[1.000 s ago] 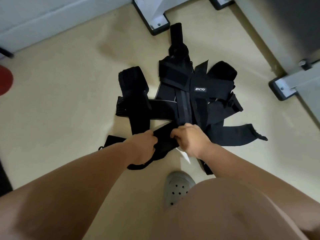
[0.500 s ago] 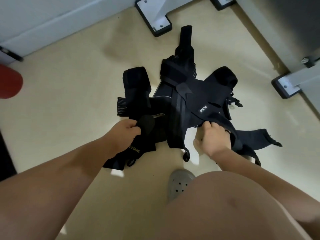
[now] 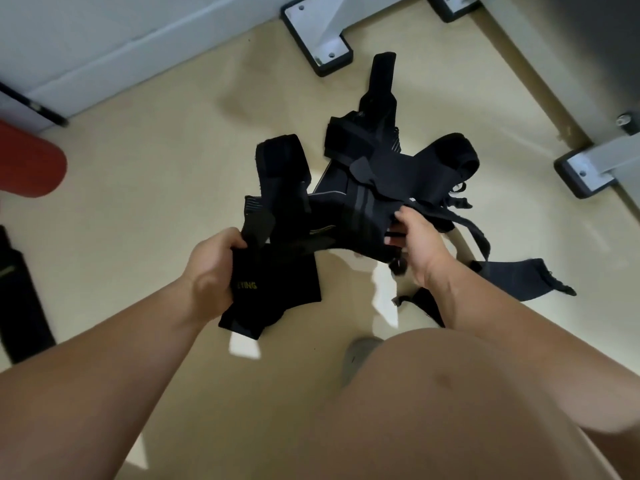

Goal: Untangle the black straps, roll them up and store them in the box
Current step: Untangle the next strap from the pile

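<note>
**You:** What have my hands got?

**Spotter:** Your left hand is fisted tight round a flat black piece with yellow lettering, thumb on top. Your right hand has its fingers curled into the near edge of the black straps, clamped on a fold.

**You:** Room to move?

**Spotter:** The beige floor is open on your left as far as a red roll. One metal foot stands just past the far strap end, and another is off to your right. Your grey shoe sits below the bundle.

**You:** And the straps?

**Spotter:** They're one tangled mass, with the near side raised between your hands. Wide bands cross each other, padded loops sit far left and far right, and thin ends trail to the right. One flat band lies on the floor beside your right forearm (whether it's joined to the rest, I can't tell).
</note>
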